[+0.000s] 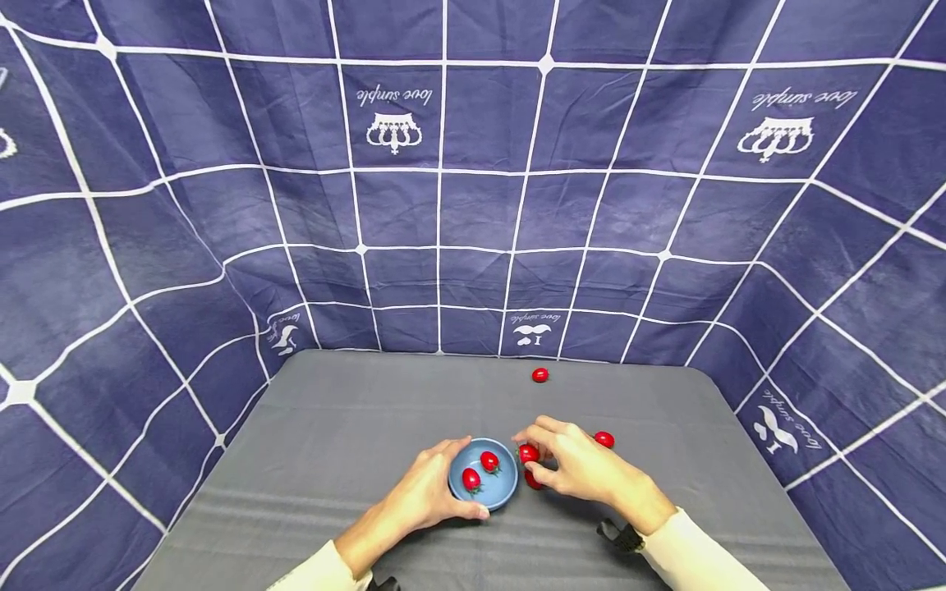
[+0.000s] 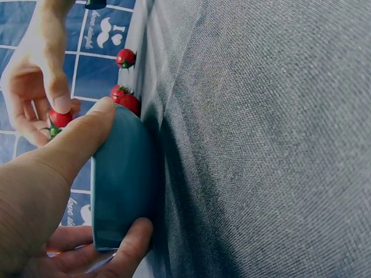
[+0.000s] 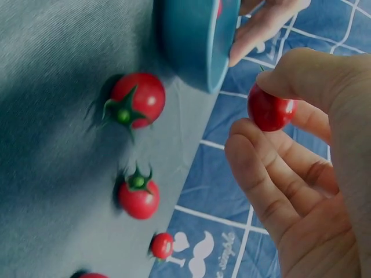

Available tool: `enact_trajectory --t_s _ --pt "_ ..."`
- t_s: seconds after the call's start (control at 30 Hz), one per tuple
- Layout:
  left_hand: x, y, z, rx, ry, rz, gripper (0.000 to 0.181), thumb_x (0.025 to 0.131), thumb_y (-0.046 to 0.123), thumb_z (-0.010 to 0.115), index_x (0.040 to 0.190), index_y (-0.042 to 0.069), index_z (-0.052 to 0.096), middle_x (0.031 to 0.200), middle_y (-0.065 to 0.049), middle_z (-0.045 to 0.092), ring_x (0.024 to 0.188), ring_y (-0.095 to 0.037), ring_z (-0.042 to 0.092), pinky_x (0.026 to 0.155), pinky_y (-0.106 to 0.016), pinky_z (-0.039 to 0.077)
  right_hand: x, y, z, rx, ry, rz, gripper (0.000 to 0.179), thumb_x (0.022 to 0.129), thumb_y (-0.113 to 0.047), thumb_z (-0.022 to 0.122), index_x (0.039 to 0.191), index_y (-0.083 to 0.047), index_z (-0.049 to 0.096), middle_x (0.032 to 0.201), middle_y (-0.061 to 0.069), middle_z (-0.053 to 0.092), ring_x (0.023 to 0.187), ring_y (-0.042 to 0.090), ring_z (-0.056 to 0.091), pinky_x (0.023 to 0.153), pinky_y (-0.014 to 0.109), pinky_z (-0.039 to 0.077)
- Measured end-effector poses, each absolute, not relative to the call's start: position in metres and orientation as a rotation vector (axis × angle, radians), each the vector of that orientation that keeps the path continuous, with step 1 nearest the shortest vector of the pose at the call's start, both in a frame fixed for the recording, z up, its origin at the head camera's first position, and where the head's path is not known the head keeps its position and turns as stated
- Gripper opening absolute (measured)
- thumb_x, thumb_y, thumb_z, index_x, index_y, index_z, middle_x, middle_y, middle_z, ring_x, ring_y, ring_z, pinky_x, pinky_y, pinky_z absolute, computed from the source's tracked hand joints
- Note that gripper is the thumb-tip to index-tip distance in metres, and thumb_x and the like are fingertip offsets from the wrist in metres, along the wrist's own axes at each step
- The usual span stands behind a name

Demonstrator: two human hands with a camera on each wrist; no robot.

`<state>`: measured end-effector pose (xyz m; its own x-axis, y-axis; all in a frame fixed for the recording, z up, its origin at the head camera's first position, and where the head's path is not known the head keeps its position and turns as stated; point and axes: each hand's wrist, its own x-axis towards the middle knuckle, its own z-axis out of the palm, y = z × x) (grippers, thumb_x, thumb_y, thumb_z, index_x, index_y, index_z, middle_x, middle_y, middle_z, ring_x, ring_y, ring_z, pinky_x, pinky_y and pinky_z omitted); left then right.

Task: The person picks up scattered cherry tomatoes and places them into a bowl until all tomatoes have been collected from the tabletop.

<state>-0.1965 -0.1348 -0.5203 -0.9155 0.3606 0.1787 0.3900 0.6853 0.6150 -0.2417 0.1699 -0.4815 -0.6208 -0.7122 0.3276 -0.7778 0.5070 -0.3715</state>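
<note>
My left hand [image 1: 424,488] grips the side of a small blue bowl [image 1: 491,495], thumb at the near rim and fingers round the far side. Inside the bowl lie two red cherry tomatoes with green stems, one tomato [image 1: 489,462] behind the other tomato [image 1: 471,479]. Just right of the rim, my right hand [image 1: 580,464] pinches another cherry tomato [image 3: 271,110] between thumb and fingers, raised above the table. Under that hand, a tomato [image 3: 138,99] rests on the cloth close beside the bowl.
More cherry tomatoes lie on the grey cloth [image 1: 369,410]: one tomato [image 1: 603,440] right of my right hand and another tomato [image 1: 540,375] near the back edge. A blue curtain [image 1: 480,205] with white grid lines encloses the table at the back and sides.
</note>
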Motion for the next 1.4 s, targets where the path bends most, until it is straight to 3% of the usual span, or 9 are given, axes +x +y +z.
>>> enact_trajectory --t_s 0.3,0.47,0.83,1.4 --pt "-0.198 -0.134 -0.518 -0.637 -2.85 -1.075 0.118 0.068 0.048 0.115 0.162 -0.003 0.063 0.152 -0.016 0.075 0.135 -0.037 0.075 0.117 -0.051 0.064 -0.24 0.154 -0.48 1.373 -2.557 0.723 0.029 0.097 -0.006 0.09 0.125 -0.01 0.083 0.107 -0.004 0.072 0.08 -0.002 0.064 0.076 0.007 0.057" --pt "-0.198 -0.134 -0.518 -0.633 -2.87 -1.067 0.119 0.069 0.05 0.115 0.162 -0.002 0.063 0.152 -0.015 0.075 0.134 -0.037 0.074 0.116 -0.052 0.064 -0.237 0.147 -0.481 1.396 -2.541 0.702 0.027 0.098 -0.008 0.09 0.124 -0.011 0.084 0.108 -0.004 0.073 0.077 0.006 0.067 0.075 0.005 0.053" --pt "-0.199 -0.133 -0.518 -0.644 -2.86 -1.053 0.118 0.069 0.048 0.115 0.162 -0.004 0.062 0.153 -0.019 0.075 0.135 -0.037 0.076 0.116 -0.052 0.064 -0.233 0.136 -0.482 1.341 -2.523 0.482 0.032 0.095 -0.022 0.094 0.125 -0.021 0.086 0.107 -0.013 0.074 0.086 0.003 0.068 0.08 0.021 0.061" --pt "-0.2 -0.134 -0.52 -0.642 -2.847 -1.049 0.118 0.069 0.048 0.115 0.162 -0.004 0.062 0.153 -0.019 0.075 0.134 -0.036 0.076 0.115 -0.052 0.065 -0.234 0.134 -0.489 1.372 -2.473 0.464 0.04 0.094 -0.028 0.096 0.132 -0.021 0.084 0.121 -0.006 0.079 0.1 0.008 0.074 0.087 0.036 0.068"
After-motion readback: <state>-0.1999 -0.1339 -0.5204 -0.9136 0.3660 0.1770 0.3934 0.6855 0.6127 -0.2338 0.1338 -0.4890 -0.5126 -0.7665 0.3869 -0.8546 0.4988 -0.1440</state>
